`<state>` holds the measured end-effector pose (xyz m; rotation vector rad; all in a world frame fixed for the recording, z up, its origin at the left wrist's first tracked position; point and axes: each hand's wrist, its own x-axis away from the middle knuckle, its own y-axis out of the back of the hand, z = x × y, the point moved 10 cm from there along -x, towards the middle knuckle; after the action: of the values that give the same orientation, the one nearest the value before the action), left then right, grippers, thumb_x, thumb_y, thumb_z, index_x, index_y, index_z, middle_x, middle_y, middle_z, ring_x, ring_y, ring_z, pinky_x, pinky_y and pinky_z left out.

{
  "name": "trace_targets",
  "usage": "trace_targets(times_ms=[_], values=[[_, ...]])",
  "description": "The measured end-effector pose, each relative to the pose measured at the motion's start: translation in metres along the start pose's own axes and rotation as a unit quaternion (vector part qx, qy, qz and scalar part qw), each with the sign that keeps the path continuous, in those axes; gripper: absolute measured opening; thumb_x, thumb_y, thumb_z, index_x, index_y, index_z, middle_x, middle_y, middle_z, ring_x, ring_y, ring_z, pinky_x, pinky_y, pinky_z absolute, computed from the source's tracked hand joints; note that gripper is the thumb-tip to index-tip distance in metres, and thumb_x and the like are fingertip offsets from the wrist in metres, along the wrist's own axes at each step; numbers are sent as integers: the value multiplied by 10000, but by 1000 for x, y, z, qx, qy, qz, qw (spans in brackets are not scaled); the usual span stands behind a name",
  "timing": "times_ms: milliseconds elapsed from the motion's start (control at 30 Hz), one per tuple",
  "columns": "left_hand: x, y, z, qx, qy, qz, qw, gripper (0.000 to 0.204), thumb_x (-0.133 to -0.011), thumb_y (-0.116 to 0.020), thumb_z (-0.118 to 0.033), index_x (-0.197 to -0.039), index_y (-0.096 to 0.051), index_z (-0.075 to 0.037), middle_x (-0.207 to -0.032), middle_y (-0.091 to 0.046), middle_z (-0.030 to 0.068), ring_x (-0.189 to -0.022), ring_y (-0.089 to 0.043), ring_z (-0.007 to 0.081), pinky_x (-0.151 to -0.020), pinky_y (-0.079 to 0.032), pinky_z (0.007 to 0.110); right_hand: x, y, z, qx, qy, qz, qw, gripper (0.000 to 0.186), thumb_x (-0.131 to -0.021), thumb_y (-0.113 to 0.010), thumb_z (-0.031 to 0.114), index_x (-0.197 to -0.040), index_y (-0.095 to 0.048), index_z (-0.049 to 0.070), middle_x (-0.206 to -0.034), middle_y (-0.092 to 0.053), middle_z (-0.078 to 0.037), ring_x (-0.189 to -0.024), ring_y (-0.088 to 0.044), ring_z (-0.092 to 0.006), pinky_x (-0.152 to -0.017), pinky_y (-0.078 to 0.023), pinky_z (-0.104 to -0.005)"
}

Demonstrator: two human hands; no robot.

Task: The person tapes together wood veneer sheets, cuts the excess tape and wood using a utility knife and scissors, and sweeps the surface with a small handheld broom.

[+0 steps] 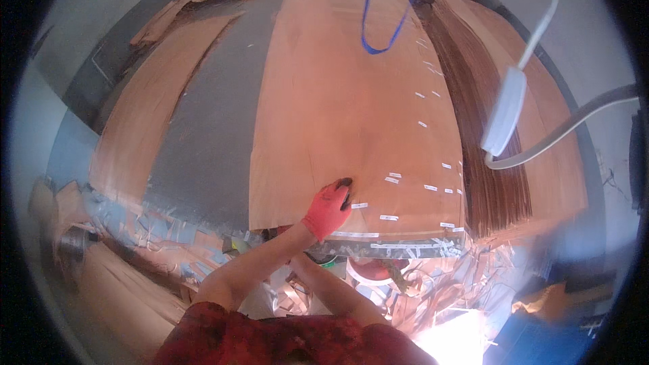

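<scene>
A wide light-brown wood veneer sheet (358, 115) lies lengthwise in front of me. My left hand (329, 208), in a red glove with dark fingertips, rests on its near part. The fingers are bent in towards the thumb; whatever they may pinch is hidden. Just right of them lies a short white tape strip (359, 205). My right forearm (331, 284) passes under the left one. A bit of dark red glove on my right hand (272, 232) shows at the table's near edge, its fingers hidden.
More tape strips (389, 217) dot the sheet's right side. Brown veneer stacks (490, 128) flank it, beyond a grey table surface (203, 128) on the left. A white switch on a cord (506, 111) and a blue strap (368, 23) hang overhead. Veneer scraps (433, 284) litter the near side.
</scene>
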<state>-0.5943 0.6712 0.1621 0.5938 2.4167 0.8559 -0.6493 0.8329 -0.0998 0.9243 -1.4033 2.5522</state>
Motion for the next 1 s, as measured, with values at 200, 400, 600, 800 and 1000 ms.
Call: trace_targets(times_ms=[200,400,600,800,1000], values=[[15,-44,18,-56,-32,31,997,318,-785,-676,-130,-1076,-619,-17,-1091,-648,203,-987,-637,393,-877,-519,456,10,0,3,17,-2,6,1000,406,-1024,-513,428,-1251,-606,104,-1118,-688,-97,-953,-655,-279,-798,-528,-387],[41,-76,62,-137,-21,113,984,303,-800,-664,-184,-1062,-628,-36,-1188,-634,160,-1079,-621,343,-919,-496,463,18,-7,4,51,12,14,999,427,-1024,-507,432,-1240,-610,79,-1102,-697,-116,-944,-666,-297,-802,-534,-400],[59,-67,51,-175,-105,89,975,329,-778,-682,-184,-1064,-619,-36,-1156,-616,150,-1119,-584,341,-938,-486,453,25,-16,-3,105,24,10,994,450,-1025,-500,437,-1230,-615,53,-1086,-706,-135,-935,-676,-314,-806,-540,-412],[75,-52,54,-206,-101,147,962,338,-767,-705,-218,-1041,-628,-36,-1183,-601,153,-1131,-584,327,-930,-484,451,21,-40,-24,170,29,13,985,474,-1025,-494,441,-1219,-619,28,-1070,-715,-154,-926,-686,-332,-811,-545,-424],[115,29,61,-145,-60,136,978,265,-845,-691,-325,-941,-686,-79,-948,-677,124,-929,-663,335,-777,-538,448,33,-65,-31,312,33,20,949,499,-1025,-487,446,-1208,-624,3,-1054,-723,-173,-917,-697,-349,-815,-551,-437]])
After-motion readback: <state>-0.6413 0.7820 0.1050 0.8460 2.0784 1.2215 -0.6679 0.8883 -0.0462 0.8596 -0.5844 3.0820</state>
